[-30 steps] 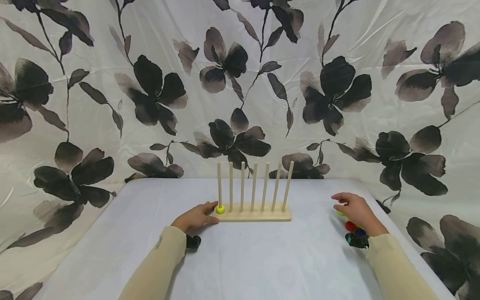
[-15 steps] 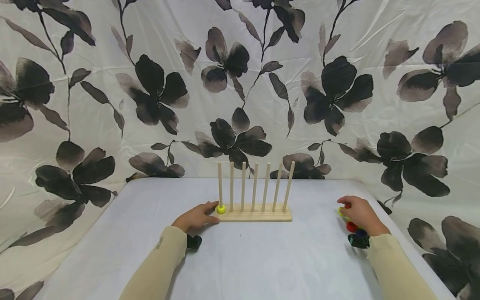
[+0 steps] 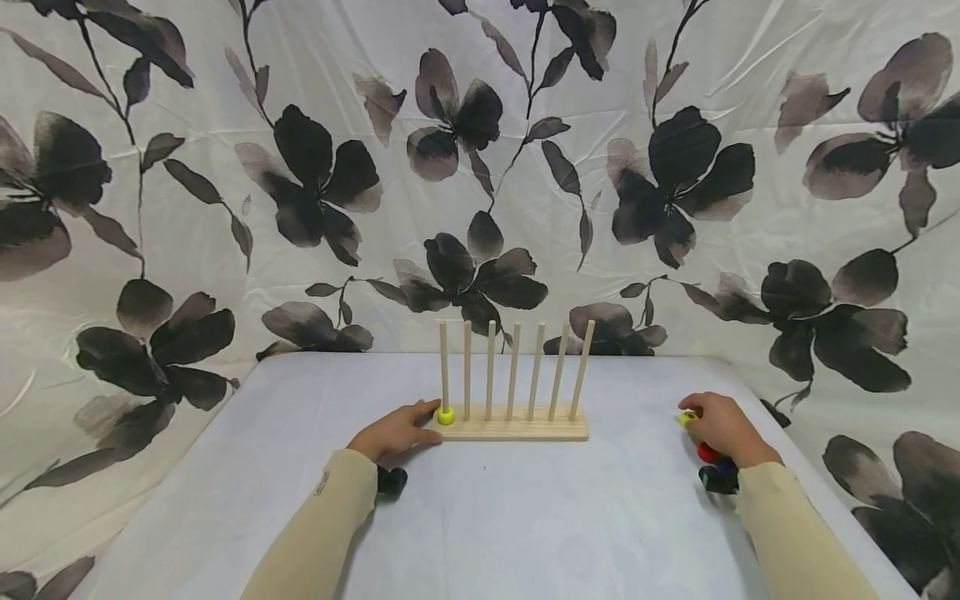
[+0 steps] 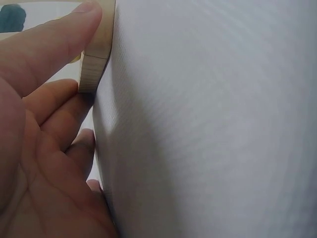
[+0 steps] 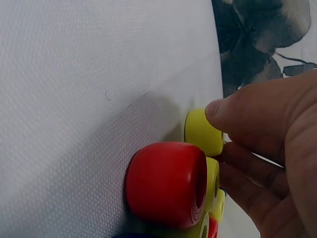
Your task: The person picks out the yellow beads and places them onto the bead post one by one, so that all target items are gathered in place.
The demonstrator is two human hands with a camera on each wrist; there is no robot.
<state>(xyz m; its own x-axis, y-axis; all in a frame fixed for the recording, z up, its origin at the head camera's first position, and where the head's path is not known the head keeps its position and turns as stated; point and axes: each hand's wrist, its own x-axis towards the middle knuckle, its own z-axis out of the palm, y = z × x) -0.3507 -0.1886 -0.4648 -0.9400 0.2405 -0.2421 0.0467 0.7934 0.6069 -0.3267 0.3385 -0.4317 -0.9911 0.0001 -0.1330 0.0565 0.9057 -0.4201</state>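
A wooden peg stand (image 3: 517,430) with several upright rods stands at the middle of the table. One yellow bead (image 3: 446,416) sits low on its leftmost rod. My left hand (image 3: 393,432) grips the left end of the base, thumb (image 4: 64,42) on the front side and fingers round the end. At the right, my right hand (image 3: 724,427) pinches another yellow bead (image 5: 200,133) between thumb and fingers, close over the table. A large red bead (image 5: 166,183) lies right beside it, with more yellow beads (image 5: 213,178) behind, partly hidden by the hand.
A white cloth covers the table (image 3: 480,525). A dark blue bead (image 3: 725,467) lies by the right wrist, near the black wrist camera (image 3: 717,481). Behind the table hangs a floral curtain (image 3: 480,167).
My right hand has shifted slightly right and its fingers have come together on the yellow bead. The left hand keeps its grip on the stand; the head view has moved a little.
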